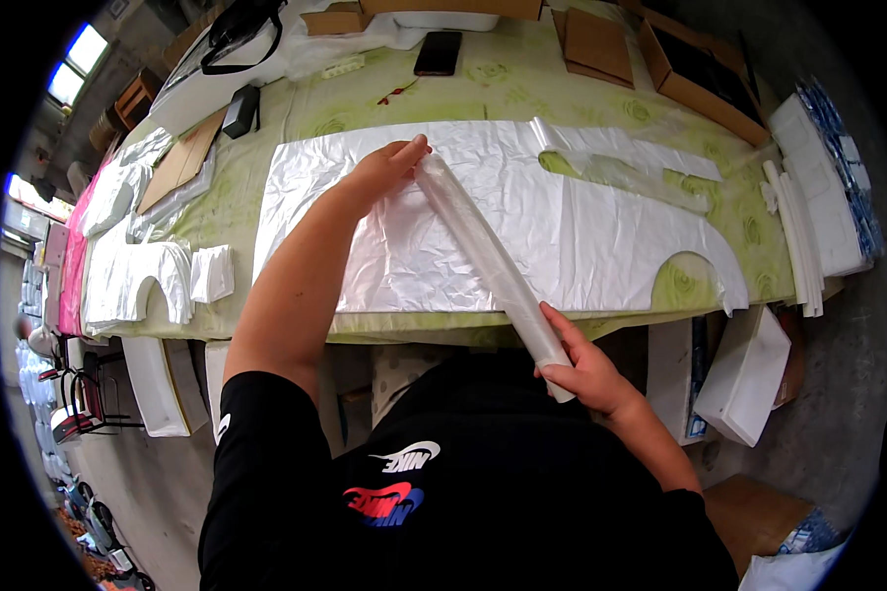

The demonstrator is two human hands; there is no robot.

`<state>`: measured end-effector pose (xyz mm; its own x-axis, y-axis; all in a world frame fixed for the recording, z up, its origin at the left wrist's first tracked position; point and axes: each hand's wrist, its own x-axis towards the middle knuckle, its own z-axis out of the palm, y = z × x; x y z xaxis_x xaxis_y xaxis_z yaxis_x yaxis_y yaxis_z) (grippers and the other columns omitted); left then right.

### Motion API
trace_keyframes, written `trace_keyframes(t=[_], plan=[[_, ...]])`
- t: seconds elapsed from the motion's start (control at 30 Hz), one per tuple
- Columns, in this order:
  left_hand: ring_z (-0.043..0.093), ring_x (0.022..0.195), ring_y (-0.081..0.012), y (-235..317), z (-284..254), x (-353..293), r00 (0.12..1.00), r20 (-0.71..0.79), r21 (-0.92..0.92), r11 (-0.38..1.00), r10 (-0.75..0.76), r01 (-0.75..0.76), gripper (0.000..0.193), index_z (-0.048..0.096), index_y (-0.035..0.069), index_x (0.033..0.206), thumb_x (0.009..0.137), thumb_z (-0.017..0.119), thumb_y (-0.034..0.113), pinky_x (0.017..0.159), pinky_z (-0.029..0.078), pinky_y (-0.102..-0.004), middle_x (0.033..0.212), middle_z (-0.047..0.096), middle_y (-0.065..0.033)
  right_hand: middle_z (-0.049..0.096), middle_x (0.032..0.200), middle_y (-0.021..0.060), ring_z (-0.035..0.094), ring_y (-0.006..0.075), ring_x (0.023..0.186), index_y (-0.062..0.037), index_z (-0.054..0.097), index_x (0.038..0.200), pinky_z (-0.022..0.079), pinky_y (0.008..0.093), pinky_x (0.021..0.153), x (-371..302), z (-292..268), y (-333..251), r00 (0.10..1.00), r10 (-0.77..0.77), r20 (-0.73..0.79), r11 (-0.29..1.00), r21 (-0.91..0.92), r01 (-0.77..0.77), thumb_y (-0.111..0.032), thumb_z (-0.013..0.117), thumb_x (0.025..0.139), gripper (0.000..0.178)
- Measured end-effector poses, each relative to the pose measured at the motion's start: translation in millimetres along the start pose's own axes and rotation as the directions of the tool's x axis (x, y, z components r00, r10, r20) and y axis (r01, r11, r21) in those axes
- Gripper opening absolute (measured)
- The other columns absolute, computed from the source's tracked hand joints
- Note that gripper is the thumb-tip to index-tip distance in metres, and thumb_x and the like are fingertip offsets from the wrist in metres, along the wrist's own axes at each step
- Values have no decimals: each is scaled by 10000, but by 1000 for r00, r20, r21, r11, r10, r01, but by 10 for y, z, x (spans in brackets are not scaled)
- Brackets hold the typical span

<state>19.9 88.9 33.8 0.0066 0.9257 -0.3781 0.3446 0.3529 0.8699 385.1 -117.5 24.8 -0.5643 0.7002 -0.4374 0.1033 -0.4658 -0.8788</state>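
Observation:
A long, narrow roll of translucent plastic film (pixel 493 264) slants across in front of me, its lower end nearest my body. My left hand (pixel 392 169) is closed on its far upper end, with the fingertips pinched together. Around the near lower end, the fingers and thumb of my right hand (pixel 589 370) are wrapped. Beneath the roll, a wide white plastic bag (pixel 315 217) with a curved cut-out and strap-like ends lies flat and wrinkled. A strip of clear film (pixel 631 179) rests over its upper strap on the right.
A patterned green cloth covers the table (pixel 522 59). Small white folded bags (pixel 138 281) lie at left. At the back are a phone (pixel 438 53) and an open cardboard box (pixel 705 79). White rolls (pixel 793 236) line the right edge; a white foam box (pixel 744 374) stands below.

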Motion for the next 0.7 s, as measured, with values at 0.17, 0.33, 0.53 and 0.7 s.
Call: trace_keyframes(t=[0.17,0.33,0.53,0.7], plan=[[616,1098,-169,-110,-115,-157,956,211,146,961,203,-236,628,546,90,1483,914,767,238,1017,466,-323,1132,677,-56,625,1050,121,595,130,842,-184,192,1660,548,290,708,8,-48,43,1000,3,24,992,126,-6,-70,651,908,889],[623,1060,-156,-103,-57,-10,988,130,105,989,87,-101,548,603,142,1432,907,757,167,984,498,-286,1152,679,-49,628,1048,119,602,135,838,-218,176,1664,551,295,710,-5,-12,26,1000,-2,-17,995,95,3,-68,661,899,918],[651,1026,-157,56,16,-39,998,55,-26,999,-33,34,436,646,118,1369,938,708,124,959,525,-285,1153,692,-60,624,1129,113,636,234,926,-215,306,1628,542,363,851,-15,33,155,908,-416,-45,771,-548,326,-105,689,883,845],[666,988,-163,-50,-3,48,1000,27,-133,991,-5,9,421,655,101,1339,925,732,122,929,546,-316,1122,699,-68,629,1211,173,656,357,1046,-206,330,1614,517,386,946,-96,75,-106,965,-261,-8,698,-692,183,-162,695,877,823]])
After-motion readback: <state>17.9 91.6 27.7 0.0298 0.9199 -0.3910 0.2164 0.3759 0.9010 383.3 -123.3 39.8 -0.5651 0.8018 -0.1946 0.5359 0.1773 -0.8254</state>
